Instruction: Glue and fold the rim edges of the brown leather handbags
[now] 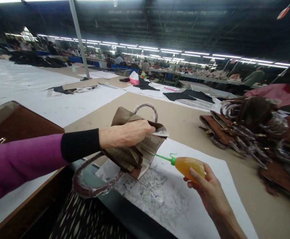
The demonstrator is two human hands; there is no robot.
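An unfinished handbag (127,151) with brown-olive lining lies at the table's near edge, its opening turned to the right. My left hand (127,133) is closed on the bag's upper edge, by a pale flap. One plastic-wrapped handle (95,186) hangs toward me; the other handle (148,108) arches up behind the bag. My right hand (204,181) grips a squeeze bottle (188,166) of amber liquid, likely glue. The bottle's thin green nozzle points left, its tip at the bag's pale inner edge; whether it touches I cannot tell.
White paper (204,199) with dark smudges lies under the bag. Several brown handbags (234,132) with wrapped handles are piled at the right, near a person in a pink top (274,94). Another brown bag (23,122) stands at left. Black pieces (180,96) lie farther back.
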